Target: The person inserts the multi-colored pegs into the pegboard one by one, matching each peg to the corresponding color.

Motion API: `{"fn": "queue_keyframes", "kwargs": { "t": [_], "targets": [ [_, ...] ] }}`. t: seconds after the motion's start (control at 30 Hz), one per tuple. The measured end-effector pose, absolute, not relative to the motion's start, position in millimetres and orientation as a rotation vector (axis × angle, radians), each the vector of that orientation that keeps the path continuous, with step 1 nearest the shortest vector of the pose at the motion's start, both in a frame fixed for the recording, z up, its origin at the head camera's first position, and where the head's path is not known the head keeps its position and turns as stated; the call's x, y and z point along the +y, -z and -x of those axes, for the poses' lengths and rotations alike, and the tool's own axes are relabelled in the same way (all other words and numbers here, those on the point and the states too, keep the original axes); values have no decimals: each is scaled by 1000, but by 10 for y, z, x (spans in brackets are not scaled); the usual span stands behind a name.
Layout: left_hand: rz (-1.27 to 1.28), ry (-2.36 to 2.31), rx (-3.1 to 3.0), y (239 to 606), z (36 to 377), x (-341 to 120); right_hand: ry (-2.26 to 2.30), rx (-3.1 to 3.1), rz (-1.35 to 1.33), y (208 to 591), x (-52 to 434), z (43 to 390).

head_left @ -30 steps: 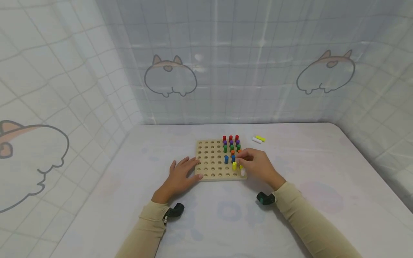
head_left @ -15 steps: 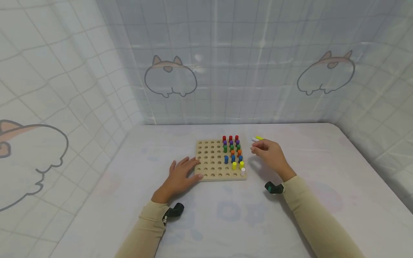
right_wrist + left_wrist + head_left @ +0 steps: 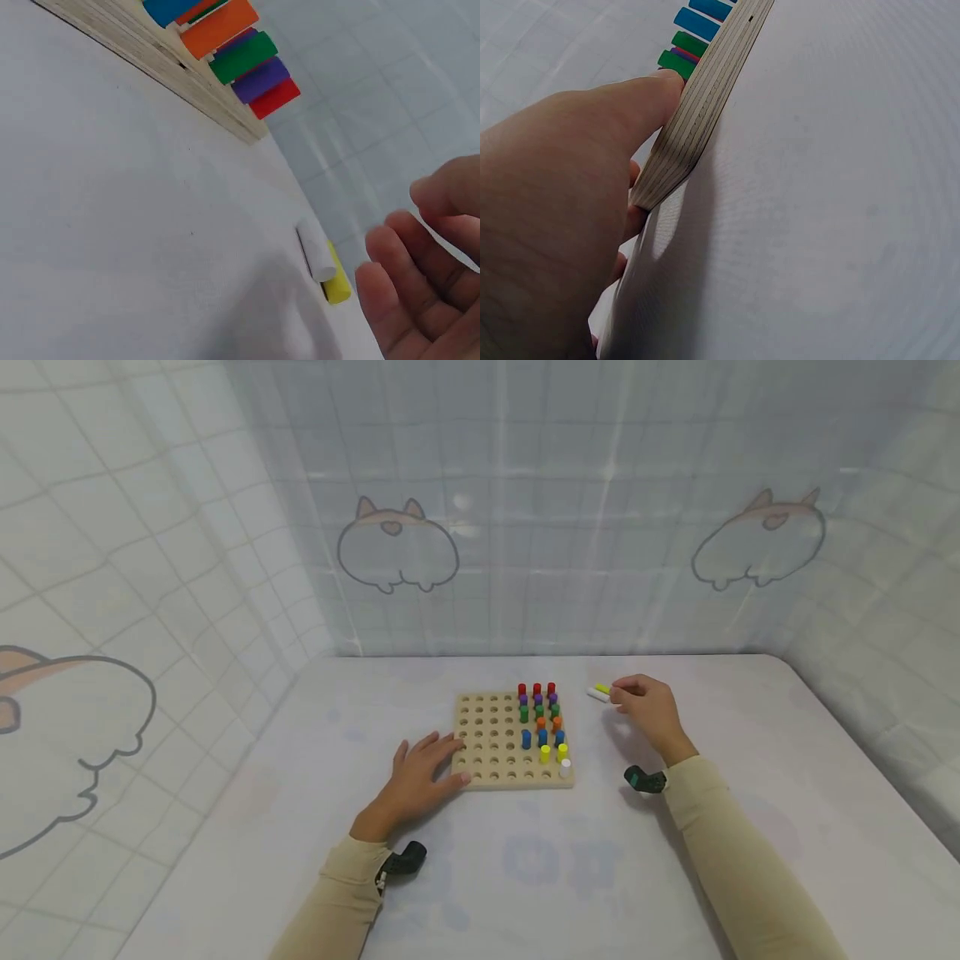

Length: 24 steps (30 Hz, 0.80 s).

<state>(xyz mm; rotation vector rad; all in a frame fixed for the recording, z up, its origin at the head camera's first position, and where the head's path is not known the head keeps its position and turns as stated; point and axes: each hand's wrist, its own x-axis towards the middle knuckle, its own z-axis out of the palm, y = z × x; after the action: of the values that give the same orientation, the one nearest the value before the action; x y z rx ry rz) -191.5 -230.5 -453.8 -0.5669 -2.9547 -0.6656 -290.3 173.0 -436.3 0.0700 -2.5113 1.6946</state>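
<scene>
A wooden pegboard [image 3: 491, 752] lies on the white table, with red, purple, green, orange, blue, yellow and white pegs standing in its right columns [image 3: 542, 718]. My left hand [image 3: 420, 772] lies flat at the board's left front corner, thumb against its edge [image 3: 697, 112]. My right hand [image 3: 645, 703] hovers just right of two loose pegs, a white peg [image 3: 597, 695] and a yellow peg [image 3: 603, 688], lying on the table beyond the board's far right corner. Its fingers [image 3: 420, 300] are loosely curled and hold nothing; the white peg [image 3: 316, 251] and yellow peg [image 3: 336, 283] lie just ahead of them.
Curtain walls with cartoon prints enclose the table at the back, left and right. The table's right edge [image 3: 847, 735] drops off beside the right arm. The board's left columns of holes hold no pegs.
My right hand left the board's front right pegs and moved back and right to the two loose pegs. The left hand stayed on the board's corner.
</scene>
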Motion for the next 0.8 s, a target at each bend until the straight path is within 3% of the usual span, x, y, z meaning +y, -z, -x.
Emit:
{"fn": "queue_keyframes", "kwargs": {
  "t": [0.27, 0.8],
  "targets": [
    [585, 689, -2925, 4550, 1906, -2304, -1493, -2577, -2, 4390, 1746, 3040],
    [558, 669, -2958, 4508, 1869, -2295, -1518, -2481, 101, 4542, 1809, 3225]
  ]
}}
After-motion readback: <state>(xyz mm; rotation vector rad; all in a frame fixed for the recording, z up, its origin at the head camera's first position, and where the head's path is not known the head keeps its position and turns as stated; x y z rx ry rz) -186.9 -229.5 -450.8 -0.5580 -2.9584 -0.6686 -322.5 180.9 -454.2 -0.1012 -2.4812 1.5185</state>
